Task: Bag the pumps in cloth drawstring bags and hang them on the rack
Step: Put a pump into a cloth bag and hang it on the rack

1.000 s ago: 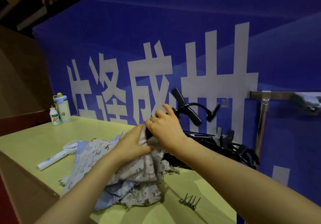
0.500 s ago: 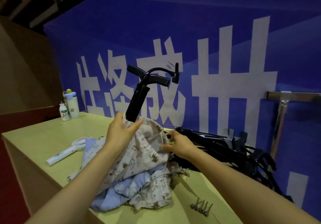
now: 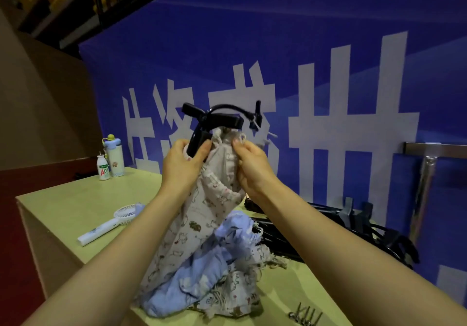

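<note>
A black pump (image 3: pixel 213 121) stands upright inside a beige printed drawstring bag (image 3: pixel 202 207); only its T-handle and hose stick out of the top. My left hand (image 3: pixel 184 164) grips the pump's barrel together with the bag's mouth. My right hand (image 3: pixel 250 164) pinches the bag's gathered rim on the other side. Under the raised bag lies a heap of more cloth bags (image 3: pixel 214 282), light blue and printed. A pile of black pumps (image 3: pixel 341 229) lies against the banner to the right. The chrome rack (image 3: pixel 429 174) stands at the far right.
On the light green table (image 3: pixel 75 199) lie a white hand-held fan (image 3: pixel 111 222), a blue bottle (image 3: pixel 113 157) and a small drink bottle (image 3: pixel 103 167) at the back left. Several metal hooks (image 3: pixel 305 315) lie at the near edge. A blue banner stands behind.
The bag has been pulled up over the pump's barrel to just under the handle. Both hands have risen to the bag's mouth; the right one moved up from lower on the cloth.
</note>
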Demonstrator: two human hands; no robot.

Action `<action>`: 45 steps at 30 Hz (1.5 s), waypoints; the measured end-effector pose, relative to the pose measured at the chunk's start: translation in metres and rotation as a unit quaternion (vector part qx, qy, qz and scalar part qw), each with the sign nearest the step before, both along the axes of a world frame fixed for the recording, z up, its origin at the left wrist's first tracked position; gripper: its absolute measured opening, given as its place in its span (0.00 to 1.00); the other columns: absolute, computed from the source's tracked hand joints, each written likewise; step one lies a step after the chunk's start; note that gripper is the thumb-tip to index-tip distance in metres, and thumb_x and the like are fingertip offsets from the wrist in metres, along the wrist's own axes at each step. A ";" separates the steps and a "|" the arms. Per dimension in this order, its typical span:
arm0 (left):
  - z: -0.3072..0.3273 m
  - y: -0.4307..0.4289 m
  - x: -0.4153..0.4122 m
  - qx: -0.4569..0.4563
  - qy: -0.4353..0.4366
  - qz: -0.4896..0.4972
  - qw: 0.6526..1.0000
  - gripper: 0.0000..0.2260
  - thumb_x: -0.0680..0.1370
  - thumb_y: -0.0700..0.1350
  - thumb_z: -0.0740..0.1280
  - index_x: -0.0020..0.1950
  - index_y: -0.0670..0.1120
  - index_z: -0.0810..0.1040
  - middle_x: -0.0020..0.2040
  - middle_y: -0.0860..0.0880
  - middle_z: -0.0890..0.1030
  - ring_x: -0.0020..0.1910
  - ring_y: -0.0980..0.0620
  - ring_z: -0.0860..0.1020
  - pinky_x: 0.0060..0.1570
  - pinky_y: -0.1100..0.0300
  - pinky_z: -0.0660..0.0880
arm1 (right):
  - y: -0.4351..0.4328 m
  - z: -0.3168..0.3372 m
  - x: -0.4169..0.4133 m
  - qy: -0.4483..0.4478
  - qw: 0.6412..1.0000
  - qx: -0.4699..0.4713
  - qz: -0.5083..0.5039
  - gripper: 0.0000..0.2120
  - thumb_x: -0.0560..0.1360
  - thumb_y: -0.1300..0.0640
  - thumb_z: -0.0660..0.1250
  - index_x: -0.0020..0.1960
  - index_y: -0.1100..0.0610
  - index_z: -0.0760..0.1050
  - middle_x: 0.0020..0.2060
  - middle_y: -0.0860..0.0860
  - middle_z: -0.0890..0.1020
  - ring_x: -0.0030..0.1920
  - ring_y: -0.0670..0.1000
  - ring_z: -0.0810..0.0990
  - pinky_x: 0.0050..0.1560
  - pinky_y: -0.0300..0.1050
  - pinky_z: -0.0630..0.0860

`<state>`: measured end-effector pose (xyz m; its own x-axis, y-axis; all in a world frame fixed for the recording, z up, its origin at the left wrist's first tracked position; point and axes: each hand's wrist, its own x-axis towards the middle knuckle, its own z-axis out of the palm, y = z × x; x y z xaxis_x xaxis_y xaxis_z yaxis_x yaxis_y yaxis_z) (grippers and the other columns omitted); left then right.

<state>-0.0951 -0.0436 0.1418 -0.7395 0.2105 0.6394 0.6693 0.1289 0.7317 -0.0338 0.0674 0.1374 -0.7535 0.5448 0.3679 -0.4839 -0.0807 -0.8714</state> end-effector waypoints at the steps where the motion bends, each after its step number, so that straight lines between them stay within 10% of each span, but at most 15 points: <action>1: 0.007 -0.001 0.001 0.007 0.004 -0.002 1.000 0.14 0.76 0.57 0.63 0.51 0.46 0.70 0.42 0.51 0.75 0.45 0.49 0.74 0.34 0.65 0.67 | -0.004 0.007 0.003 0.009 1.000 0.005 -0.006 0.11 0.81 0.57 0.58 0.45 0.59 0.77 0.44 0.60 0.83 0.45 0.57 0.82 0.52 0.54 0.80; 5: 0.038 -0.001 0.007 0.047 0.034 -0.007 0.998 0.16 0.77 0.59 0.59 0.48 0.45 0.71 0.39 0.51 0.74 0.40 0.51 0.72 0.35 0.62 0.66 | -0.013 0.031 0.008 0.029 0.998 0.023 -0.049 0.15 0.79 0.52 0.60 0.49 0.65 0.75 0.56 0.73 0.75 0.57 0.72 0.75 0.58 0.72 0.71; 11: 0.040 0.007 0.023 0.027 -0.052 -0.012 0.998 0.23 0.76 0.65 0.53 0.35 0.47 0.68 0.30 0.51 0.68 0.29 0.53 0.66 0.27 0.60 0.59 | -0.007 0.033 0.021 -0.007 0.998 0.019 -0.052 0.09 0.80 0.58 0.58 0.49 0.55 0.77 0.50 0.62 0.82 0.53 0.63 0.81 0.58 0.58 0.77; 18: 0.043 0.014 0.040 0.070 -0.180 -0.087 0.977 0.24 0.72 0.66 0.63 0.46 0.44 0.77 0.39 0.48 0.77 0.39 0.49 0.77 0.38 0.58 0.73 | -0.003 0.036 0.041 0.006 0.999 -0.005 -0.040 0.07 0.79 0.62 0.61 0.48 0.60 0.78 0.37 0.55 0.81 0.34 0.49 0.80 0.29 0.37 0.77; 21: 0.046 0.015 0.048 0.089 -0.233 -0.141 0.958 0.21 0.73 0.60 0.67 0.53 0.43 0.77 0.40 0.47 0.79 0.37 0.50 0.78 0.35 0.59 0.73 | 0.000 0.051 0.050 0.051 0.997 -0.038 -0.035 0.11 0.80 0.65 0.56 0.44 0.60 0.75 0.39 0.55 0.82 0.40 0.50 0.82 0.36 0.40 0.81; 29: 0.055 0.010 0.065 0.028 -0.164 -0.115 0.979 0.26 0.70 0.63 0.67 0.56 0.43 0.78 0.51 0.44 0.82 0.51 0.45 0.80 0.57 0.46 0.77 | 0.008 0.098 0.090 0.074 0.973 0.104 -0.191 0.10 0.80 0.61 0.58 0.46 0.57 0.78 0.45 0.52 0.83 0.45 0.48 0.80 0.41 0.39 0.76; 36: 0.090 0.017 0.130 0.051 -0.087 -0.128 0.987 0.21 0.73 0.58 0.68 0.53 0.42 0.79 0.44 0.47 0.81 0.44 0.48 0.80 0.46 0.53 0.77 | 0.017 0.126 0.150 0.140 0.966 0.029 -0.217 0.11 0.81 0.60 0.58 0.52 0.57 0.79 0.29 0.49 0.71 0.29 0.44 0.70 0.30 0.35 0.74; 45: 0.121 0.060 0.245 0.074 -0.059 -0.239 0.966 0.20 0.69 0.60 0.71 0.43 0.43 0.77 0.42 0.45 0.79 0.45 0.45 0.80 0.53 0.47 0.78 | 0.038 0.158 0.264 0.297 0.917 0.021 -0.265 0.12 0.81 0.59 0.58 0.43 0.59 0.76 0.35 0.52 0.78 0.35 0.47 0.78 0.37 0.37 0.78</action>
